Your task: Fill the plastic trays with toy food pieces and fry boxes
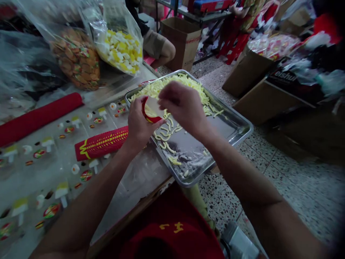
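Note:
My left hand (pixel 138 126) is wrapped round a small red french fry carton (pixel 153 109) with a pale inside, its mouth facing up. My right hand (pixel 184 102) is closed just at the carton's back edge, fingers curled together; what they hold, if anything, is hidden. Beneath both hands lies a metal tray (pixel 229 138) with a heap of pale yellow toy-like fries (pixel 167 86) at its far side and loose ones nearer. Left of the tray, a long nested stack of red cartons (pixel 104 143) with yellow marks reaches under my left hand.
Rows of small food-shaped pieces (pixel 86 175) in clear plastic cover the table. A red roll (pixel 40 117) lies behind them. Bags of brown pieces (pixel 78 61) and yellow-white pieces (pixel 121 50) stand at the back. Cardboard boxes (pixel 182 43) and other people are beyond.

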Tool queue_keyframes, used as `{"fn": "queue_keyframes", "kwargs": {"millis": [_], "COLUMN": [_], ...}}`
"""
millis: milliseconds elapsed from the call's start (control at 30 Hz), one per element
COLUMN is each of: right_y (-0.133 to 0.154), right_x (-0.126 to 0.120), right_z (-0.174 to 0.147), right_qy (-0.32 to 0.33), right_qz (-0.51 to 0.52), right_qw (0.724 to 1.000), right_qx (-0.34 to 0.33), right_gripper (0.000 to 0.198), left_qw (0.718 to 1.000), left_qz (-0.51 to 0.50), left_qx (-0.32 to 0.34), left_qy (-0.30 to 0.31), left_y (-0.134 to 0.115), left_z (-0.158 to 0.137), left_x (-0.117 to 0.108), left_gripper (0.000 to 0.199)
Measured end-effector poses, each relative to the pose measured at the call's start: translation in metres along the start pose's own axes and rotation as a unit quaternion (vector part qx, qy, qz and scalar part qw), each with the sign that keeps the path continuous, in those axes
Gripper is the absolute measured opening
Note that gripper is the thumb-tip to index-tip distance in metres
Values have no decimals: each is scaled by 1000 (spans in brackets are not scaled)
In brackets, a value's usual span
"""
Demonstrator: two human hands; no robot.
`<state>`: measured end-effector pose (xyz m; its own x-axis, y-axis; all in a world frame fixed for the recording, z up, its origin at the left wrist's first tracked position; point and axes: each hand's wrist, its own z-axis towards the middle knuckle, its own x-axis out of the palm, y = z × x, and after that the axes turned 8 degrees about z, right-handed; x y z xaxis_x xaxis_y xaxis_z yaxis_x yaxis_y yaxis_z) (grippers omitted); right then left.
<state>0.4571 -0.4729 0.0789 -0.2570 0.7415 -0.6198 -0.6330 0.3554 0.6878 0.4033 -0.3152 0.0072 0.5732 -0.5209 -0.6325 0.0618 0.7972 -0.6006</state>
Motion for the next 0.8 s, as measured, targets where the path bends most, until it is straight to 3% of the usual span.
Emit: {"fn": "queue_keyframes", "kwargs": {"millis": [67, 133, 200, 300, 533, 633, 800], "right_y": [-21, -37, -43, -40, -43, -43, -44], "right_x": [5, 14, 27, 44, 67, 75, 63], "right_z": [-20, -40, -56, -65, -67, -74, -78], "right_qy": [18, 99, 167, 214, 225, 207, 190], "right_qz": [8, -39, -105, -172, -219, -222, -179], "right_qw": [998, 985, 968, 950, 936, 939, 949], "right_qx": [67, 134, 152, 148, 159, 164, 175], "right_gripper": [24, 35, 41, 36, 16, 16, 17], "left_qw": [999, 998, 998, 998, 996, 993, 991], "left_qz": [29, 40, 38, 33, 28, 48, 60], "left_qx": [-30, -48, -52, -48, -35, -21, -22], "left_qy": [-3, 6, 11, 17, 79, 107, 114], "left_y": [10, 15, 17, 15, 14, 16, 23], "left_z": [-11, -19, -24, -27, -39, -46, -53], "left_x": [-11, -24, -36, -49, -58, -56, -65], "left_gripper": [87, 85, 84, 82, 86, 86, 84]}}
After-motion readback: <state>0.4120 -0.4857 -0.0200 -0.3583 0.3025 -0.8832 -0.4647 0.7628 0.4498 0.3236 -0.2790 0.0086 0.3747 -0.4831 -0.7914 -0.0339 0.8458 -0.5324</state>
